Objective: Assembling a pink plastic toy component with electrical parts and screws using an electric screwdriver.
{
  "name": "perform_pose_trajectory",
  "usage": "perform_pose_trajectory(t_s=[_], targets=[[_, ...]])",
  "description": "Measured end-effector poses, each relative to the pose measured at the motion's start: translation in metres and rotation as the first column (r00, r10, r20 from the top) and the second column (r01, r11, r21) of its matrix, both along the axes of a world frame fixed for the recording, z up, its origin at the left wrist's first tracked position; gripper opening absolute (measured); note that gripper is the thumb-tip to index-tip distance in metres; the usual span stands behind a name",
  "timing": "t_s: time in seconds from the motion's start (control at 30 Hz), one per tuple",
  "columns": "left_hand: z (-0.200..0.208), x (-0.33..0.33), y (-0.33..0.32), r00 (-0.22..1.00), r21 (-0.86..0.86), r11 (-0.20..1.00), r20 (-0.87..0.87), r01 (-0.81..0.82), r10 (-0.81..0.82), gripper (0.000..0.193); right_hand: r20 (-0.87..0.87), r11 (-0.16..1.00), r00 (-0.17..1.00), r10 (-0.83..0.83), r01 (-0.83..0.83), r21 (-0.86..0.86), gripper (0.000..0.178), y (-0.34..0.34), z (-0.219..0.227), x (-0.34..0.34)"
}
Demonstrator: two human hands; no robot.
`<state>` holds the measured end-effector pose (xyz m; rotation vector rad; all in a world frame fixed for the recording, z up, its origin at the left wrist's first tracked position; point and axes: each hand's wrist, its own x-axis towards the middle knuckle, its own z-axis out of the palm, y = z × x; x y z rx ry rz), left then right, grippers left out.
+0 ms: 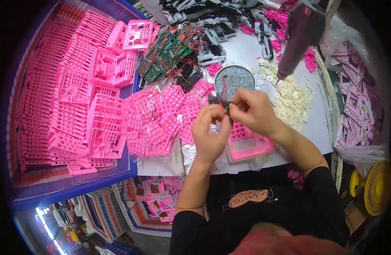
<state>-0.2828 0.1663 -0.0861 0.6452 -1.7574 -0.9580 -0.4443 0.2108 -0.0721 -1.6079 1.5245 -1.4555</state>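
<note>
Above a pink plastic casing point(257, 148), both hands are pinched together around a small dark part with red wires point(221, 101). My left hand point(210, 129) grips it from the left with thumb and fingers. From the right, my right hand point(255, 112) closes its fingertips on the same part. The part's exact kind is hard to make out, as the fingers cover some of it. Just beyond the hands stands a round dish of small silvery screws point(245, 87). A pink keypad piece point(240, 134) lies in the casing, partly hidden under the hands.
An electric screwdriver point(295, 46) hangs at the upper right over loose white round pieces point(291, 100). Green circuit boards point(165, 59) and a bag of pink keypads point(149, 123) lie left. A blue crate point(134, 163) holds stacked pink casings. Printed cards point(354, 97) fill a bag at right.
</note>
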Motion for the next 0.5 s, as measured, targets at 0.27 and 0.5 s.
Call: perform_pose_trajectory(t_s=[0.27,0.5], targets=[[-0.008,0.046,0.01,0.872,0.216,0.845,-0.15,0.489,-0.466,0.019,0.415,0.96,0.91,0.013,-0.127,0.249,0.008,-0.008,-0.006,-0.015],[-0.005,0.06,0.028,0.979,0.611,0.768,-0.067,0.194,-0.194,0.017,-0.024,0.982,0.982,0.188,-0.189,-0.027,0.011,0.0,0.009,-0.001]])
